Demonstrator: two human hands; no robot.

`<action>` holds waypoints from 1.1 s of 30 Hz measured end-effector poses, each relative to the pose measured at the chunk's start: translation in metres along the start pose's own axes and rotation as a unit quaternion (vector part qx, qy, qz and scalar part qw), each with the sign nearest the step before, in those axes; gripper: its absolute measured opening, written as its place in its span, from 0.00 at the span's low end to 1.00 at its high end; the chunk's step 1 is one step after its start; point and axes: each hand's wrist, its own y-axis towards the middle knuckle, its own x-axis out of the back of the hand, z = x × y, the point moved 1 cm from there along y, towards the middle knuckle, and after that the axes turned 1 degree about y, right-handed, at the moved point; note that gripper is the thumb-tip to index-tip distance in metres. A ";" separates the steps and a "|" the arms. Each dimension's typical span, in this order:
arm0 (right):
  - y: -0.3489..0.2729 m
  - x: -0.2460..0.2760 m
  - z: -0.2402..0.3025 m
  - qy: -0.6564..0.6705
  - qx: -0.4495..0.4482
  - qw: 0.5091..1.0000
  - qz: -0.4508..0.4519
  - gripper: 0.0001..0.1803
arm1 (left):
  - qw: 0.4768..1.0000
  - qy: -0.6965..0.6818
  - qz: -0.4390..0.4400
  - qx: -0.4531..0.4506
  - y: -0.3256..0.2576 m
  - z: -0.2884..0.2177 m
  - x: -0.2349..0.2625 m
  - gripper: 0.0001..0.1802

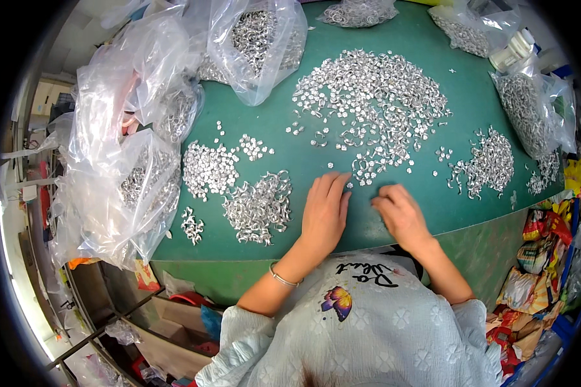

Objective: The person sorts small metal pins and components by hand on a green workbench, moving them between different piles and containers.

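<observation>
On the green tabletop, my left hand point(325, 209) lies with its fingers stretched forward. Its fingertips are beside a few small silver flower-shaped pieces at the near edge of a large heap of silver metal parts point(374, 97). My right hand point(400, 213) is just to the right, fingers curled in and pressed together; whatever they hold, if anything, is hidden. Left of my left hand sits a pile of silver curved, ring-like pieces point(258, 209). Beyond that pile is another of small flower-shaped pieces point(208, 169). A further pile of ring-like pieces point(487, 164) lies to the right.
Clear plastic bags of metal parts point(135, 148) crowd the table's left side. More bags stand along the back and at the right, such as one bulging bag point(526, 109). A white bottle point(513, 51) lies near the back right corner. Colourful packets point(529, 284) fill the lower right.
</observation>
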 end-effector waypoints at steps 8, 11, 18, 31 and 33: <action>-0.005 0.045 -0.034 -0.182 -0.080 0.966 -0.164 0.10 | 0.998 0.068 0.016 0.010 0.013 0.000 -0.021 0.16; 0.020 0.024 -0.015 -0.140 -0.051 0.982 -0.118 0.13 | 0.997 0.077 0.018 0.004 0.017 0.003 -0.022 0.15; 0.028 0.014 -0.020 -0.184 -0.066 0.976 -0.100 0.08 | 0.996 0.087 0.007 0.019 0.016 0.007 -0.011 0.13; 0.044 0.020 -0.021 -0.149 -0.029 0.987 -0.052 0.08 | 0.996 0.070 0.037 -0.048 0.010 0.009 -0.010 0.08; 0.047 0.022 -0.020 -0.121 -0.012 0.989 -0.078 0.07 | 0.994 0.088 0.031 -0.049 0.010 0.008 -0.010 0.08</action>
